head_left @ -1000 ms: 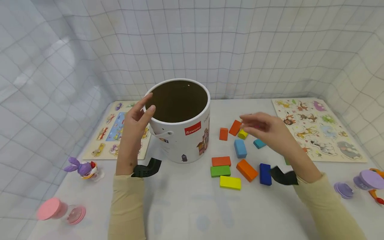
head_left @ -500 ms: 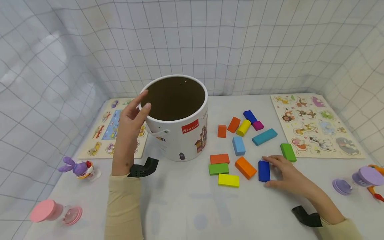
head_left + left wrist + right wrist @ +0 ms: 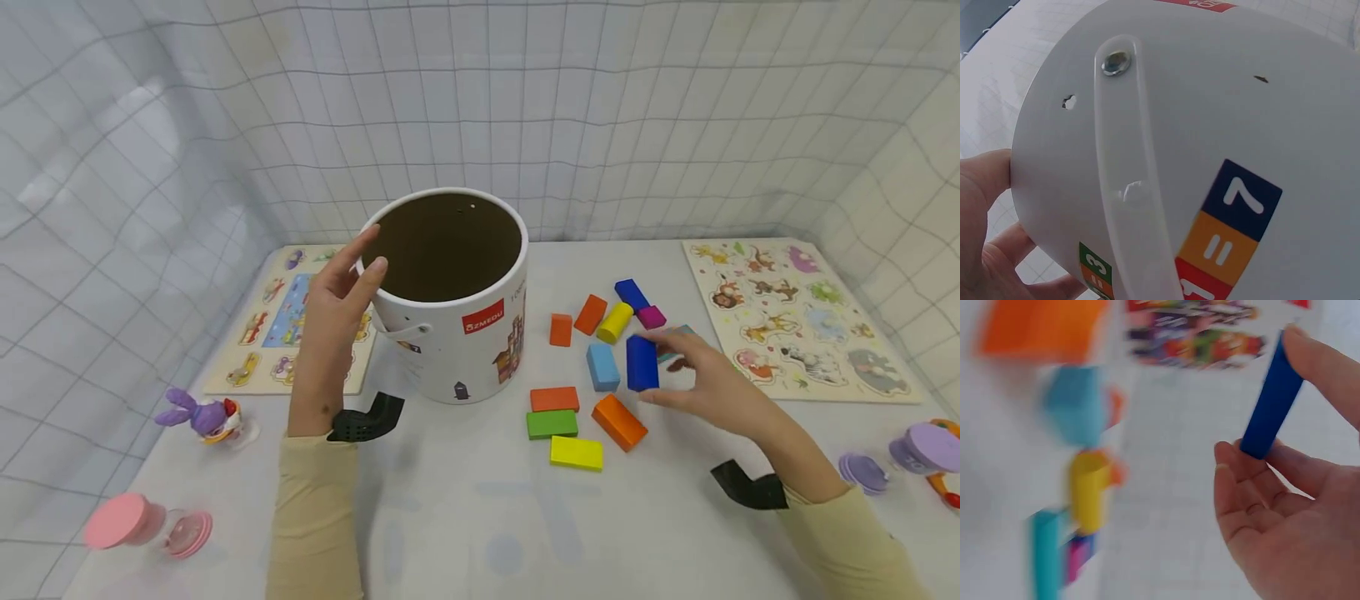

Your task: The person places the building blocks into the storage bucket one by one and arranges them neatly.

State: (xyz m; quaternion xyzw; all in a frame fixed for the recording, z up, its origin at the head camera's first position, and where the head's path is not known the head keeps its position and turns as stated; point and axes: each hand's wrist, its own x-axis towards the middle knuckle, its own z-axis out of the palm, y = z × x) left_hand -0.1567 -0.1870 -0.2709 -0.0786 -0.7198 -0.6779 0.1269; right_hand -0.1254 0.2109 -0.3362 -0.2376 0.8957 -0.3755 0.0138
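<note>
A large white bucket with printed pictures and a red label stands left of centre. My left hand holds its near-left rim, thumb and fingers hooked over the edge. In the left wrist view, the bucket's plastic handle strap runs down its side. My right hand pinches a dark blue rectangular block by its two ends between thumb and fingers. The right wrist view shows this blue block raised off the table. A teal block lies partly hidden behind the right hand.
Several coloured blocks lie right of the bucket, among them an orange block, a yellow cylinder and a light blue block. Animal puzzle boards lie at back right and behind the left arm. A purple rabbit toy sits left.
My right hand came down to the dark blue block at the front right, took hold of it, then lifted it and moved back and slightly left. The left hand stays on the bucket's rim.
</note>
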